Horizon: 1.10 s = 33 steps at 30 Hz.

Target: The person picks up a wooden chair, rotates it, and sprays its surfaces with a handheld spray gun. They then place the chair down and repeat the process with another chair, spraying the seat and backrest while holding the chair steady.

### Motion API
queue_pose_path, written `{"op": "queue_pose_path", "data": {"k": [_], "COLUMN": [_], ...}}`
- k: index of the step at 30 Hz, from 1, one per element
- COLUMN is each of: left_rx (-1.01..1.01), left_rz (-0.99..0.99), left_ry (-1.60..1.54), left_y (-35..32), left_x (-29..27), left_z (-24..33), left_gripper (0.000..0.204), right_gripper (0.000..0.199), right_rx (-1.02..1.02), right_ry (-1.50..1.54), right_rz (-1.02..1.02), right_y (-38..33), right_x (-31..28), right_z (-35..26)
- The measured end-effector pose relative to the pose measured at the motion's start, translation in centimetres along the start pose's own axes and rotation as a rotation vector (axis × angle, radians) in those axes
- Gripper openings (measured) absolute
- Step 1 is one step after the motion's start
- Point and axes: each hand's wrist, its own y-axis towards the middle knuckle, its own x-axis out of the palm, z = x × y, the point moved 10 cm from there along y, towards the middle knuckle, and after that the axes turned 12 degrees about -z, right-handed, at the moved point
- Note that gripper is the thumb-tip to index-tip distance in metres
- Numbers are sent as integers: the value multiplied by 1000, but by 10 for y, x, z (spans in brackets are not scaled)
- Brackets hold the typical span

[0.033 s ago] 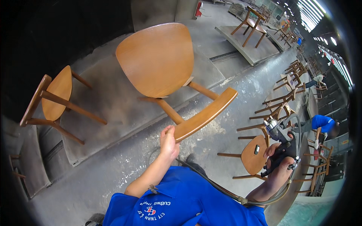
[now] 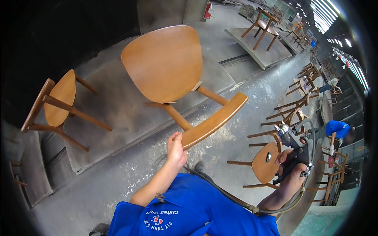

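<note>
Change: nothing visibly moves between the earlier frame and now; chair and both hands sit in the same places.
Left hand: the left hand (image 2: 176,148) is clenched around the near end of the curved backrest rail (image 2: 214,120), thumb on top.
Right hand: the right hand (image 2: 291,165) grasps a spray gun (image 2: 289,139) by its grip, held low and off to the right, well apart from the chair, with a hose (image 2: 236,200) running back past the blue shirt.
Chair: the wooden chair (image 2: 165,65) is tipped up above a grey platform (image 2: 118,106), its seat underside facing the camera, up and ahead of the left hand.
Long axis: the rail runs from the left hand up and to the right.
Nearer hand: the left is touching the chair; the right is farther.
Around: a second chair (image 2: 59,102) lies tipped on the left of the platform; rows of chairs (image 2: 293,108) stand on the right, where another person in blue (image 2: 338,129) works.
</note>
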Motion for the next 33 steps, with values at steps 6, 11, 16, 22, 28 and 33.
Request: {"op": "queue_pose_path", "data": {"k": [6,11,16,22,28,33], "left_rx": [-64,-262,-382,-419,-458,-486], "left_rz": [7,-20,32,82,42,26], "left_ry": [-1,-119,-92,-122,-133,-128], "left_y": [13,16,9,-2,-2,-3], "left_x": [9,5,-4,-4,0,0], "left_z": [-7,-42,-72,-85,-94,-102], "left_gripper": [40,42,42,39,40,43], "right_gripper": [100,100,92,90,89,88], "right_rx": [-91,-123,-144,-67,-76,-54], "right_ry": [94,295,222,150,-12,-46], "right_rz": [14,-164,-231,-57,2,34], "right_y": [38,45,48,46,35,26], "right_x": [-14,-16,-21,-52,-73,-85], "right_z": [4,8,6,18,19,19]}}
